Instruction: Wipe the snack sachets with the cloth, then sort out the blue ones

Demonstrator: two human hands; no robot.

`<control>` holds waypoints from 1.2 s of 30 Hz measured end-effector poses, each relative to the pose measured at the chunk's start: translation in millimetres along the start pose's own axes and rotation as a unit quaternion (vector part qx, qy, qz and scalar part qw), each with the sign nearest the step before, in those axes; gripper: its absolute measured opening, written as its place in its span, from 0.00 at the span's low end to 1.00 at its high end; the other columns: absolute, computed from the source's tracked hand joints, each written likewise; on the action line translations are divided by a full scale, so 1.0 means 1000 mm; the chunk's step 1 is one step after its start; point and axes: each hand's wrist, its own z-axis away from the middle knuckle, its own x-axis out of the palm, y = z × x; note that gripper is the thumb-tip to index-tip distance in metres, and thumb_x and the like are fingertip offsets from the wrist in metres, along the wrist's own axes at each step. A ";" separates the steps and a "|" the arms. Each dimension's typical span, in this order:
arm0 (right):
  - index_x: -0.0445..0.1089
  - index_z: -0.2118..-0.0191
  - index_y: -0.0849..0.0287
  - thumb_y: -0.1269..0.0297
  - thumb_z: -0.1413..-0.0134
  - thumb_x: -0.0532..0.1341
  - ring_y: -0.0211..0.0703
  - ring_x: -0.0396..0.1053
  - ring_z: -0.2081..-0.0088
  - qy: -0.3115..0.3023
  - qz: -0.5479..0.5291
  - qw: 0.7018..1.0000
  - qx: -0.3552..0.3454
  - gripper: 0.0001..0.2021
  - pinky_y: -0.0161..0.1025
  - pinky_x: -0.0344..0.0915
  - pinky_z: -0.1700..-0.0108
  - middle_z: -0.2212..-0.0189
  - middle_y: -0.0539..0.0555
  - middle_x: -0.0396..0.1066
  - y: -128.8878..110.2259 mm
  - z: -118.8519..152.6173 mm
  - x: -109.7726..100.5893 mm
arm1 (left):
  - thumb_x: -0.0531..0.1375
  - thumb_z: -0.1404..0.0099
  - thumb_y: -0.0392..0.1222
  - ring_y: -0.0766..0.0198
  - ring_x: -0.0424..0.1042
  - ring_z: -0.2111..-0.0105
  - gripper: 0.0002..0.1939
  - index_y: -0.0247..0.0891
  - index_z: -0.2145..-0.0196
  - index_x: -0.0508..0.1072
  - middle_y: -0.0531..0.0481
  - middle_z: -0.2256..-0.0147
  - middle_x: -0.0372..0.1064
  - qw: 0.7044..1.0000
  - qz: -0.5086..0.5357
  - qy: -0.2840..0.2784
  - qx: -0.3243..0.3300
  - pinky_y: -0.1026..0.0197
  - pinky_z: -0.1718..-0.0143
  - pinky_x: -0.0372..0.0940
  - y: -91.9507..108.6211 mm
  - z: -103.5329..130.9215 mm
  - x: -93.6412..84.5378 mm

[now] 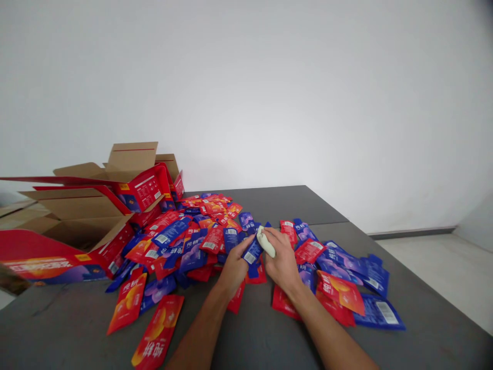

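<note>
The person's 2 bare forearms rise from the lower edge of the view and converge toward the middle. The left forearm (pixel 204 329) slants up to the right, the right forearm (pixel 327 329) up to the left. The left hand (pixel 234 264) is closed in a grip, thumb extended forward. Near it, the right hand (pixel 283 257) also grips, back upward, fingers bent inward.

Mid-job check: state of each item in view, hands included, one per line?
Left hand: closed on the blue packet
Right hand: closed around the white wad
Blue packet: held, barcode side showing
White wad: bunched up
Front box: open, flap raised
Rear box: open, flap upright
Left-side packets: heaped, overlapping
Right-side packets: spread loosely, some overlapping
</note>
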 end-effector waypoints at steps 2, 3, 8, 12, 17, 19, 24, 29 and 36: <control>0.69 0.43 0.55 0.80 0.49 0.54 0.52 0.65 0.44 -0.043 -0.013 0.999 -0.025 0.28 0.52 0.62 0.42 0.43 0.57 0.69 -0.009 0.003 0.004 | 0.64 0.47 0.33 0.52 0.71 0.47 0.28 0.43 0.47 0.76 0.45 0.49 0.75 1.000 0.008 0.025 -0.002 0.51 0.44 0.63 -0.004 -0.001 -0.005; 0.70 0.43 0.55 0.81 0.50 0.55 0.51 0.65 0.44 -0.066 -0.021 0.997 -0.037 0.28 0.51 0.62 0.43 0.44 0.57 0.69 -0.015 0.004 0.006 | 0.63 0.48 0.31 0.53 0.72 0.49 0.30 0.42 0.46 0.76 0.45 0.50 0.76 0.999 0.012 0.036 -0.006 0.53 0.45 0.64 -0.005 -0.001 -0.008; 0.73 0.47 0.53 0.82 0.54 0.56 0.48 0.68 0.48 -0.124 -0.081 0.988 -0.044 0.28 0.47 0.65 0.46 0.48 0.55 0.72 -0.036 0.007 0.012 | 0.61 0.54 0.27 0.62 0.75 0.63 0.39 0.41 0.42 0.72 0.46 0.57 0.78 0.993 0.093 0.056 -0.048 0.62 0.60 0.67 -0.002 -0.003 -0.017; 0.72 0.48 0.53 0.77 0.45 0.55 0.49 0.68 0.47 -0.041 -0.105 0.994 0.002 0.21 0.49 0.64 0.44 0.49 0.56 0.73 -0.032 0.005 0.009 | 0.66 0.48 0.33 0.62 0.75 0.61 0.29 0.40 0.47 0.74 0.46 0.56 0.77 0.979 0.174 0.088 -0.054 0.62 0.59 0.69 0.006 -0.007 -0.012; 0.72 0.49 0.54 0.70 0.41 0.58 0.52 0.69 0.48 0.054 -0.103 0.988 0.104 0.15 0.51 0.66 0.44 0.48 0.58 0.72 -0.022 0.004 0.009 | 0.65 0.43 0.39 0.60 0.77 0.60 0.20 0.40 0.51 0.75 0.47 0.56 0.77 0.964 0.189 0.182 -0.048 0.57 0.57 0.71 0.009 -0.011 -0.012; 0.72 0.49 0.54 0.69 0.40 0.58 0.51 0.69 0.48 0.047 -0.117 0.987 0.099 0.15 0.51 0.67 0.44 0.49 0.58 0.72 -0.025 0.005 0.010 | 0.66 0.44 0.38 0.61 0.77 0.62 0.24 0.42 0.48 0.73 0.49 0.58 0.77 0.966 0.174 0.188 -0.045 0.58 0.59 0.71 0.007 -0.011 -0.013; 0.70 0.47 0.52 0.72 0.40 0.56 0.49 0.68 0.45 -0.018 -0.142 0.990 -0.001 0.18 0.49 0.64 0.42 0.48 0.56 0.72 -0.040 0.008 0.011 | 0.69 0.47 0.38 0.64 0.75 0.67 0.20 0.37 0.55 0.77 0.51 0.66 0.77 0.979 0.154 0.127 -0.049 0.63 0.63 0.68 0.001 -0.007 -0.010; 0.71 0.46 0.54 0.76 0.43 0.56 0.49 0.67 0.47 -0.055 -0.110 0.991 -0.048 0.21 0.50 0.64 0.43 0.47 0.57 0.71 -0.040 0.011 0.014 | 0.67 0.44 0.45 0.65 0.73 0.71 0.10 0.36 0.68 0.77 0.52 0.70 0.75 0.957 0.246 0.134 -0.071 0.62 0.64 0.68 0.008 -0.008 -0.002; 0.71 0.45 0.54 0.78 0.45 0.53 0.51 0.67 0.46 -0.023 -0.045 0.999 -0.008 0.24 0.50 0.64 0.45 0.45 0.57 0.71 -0.026 0.006 0.008 | 0.65 0.40 0.47 0.59 0.76 0.61 0.15 0.36 0.58 0.77 0.48 0.61 0.77 0.976 0.189 0.048 -0.099 0.58 0.56 0.69 0.006 -0.003 -0.001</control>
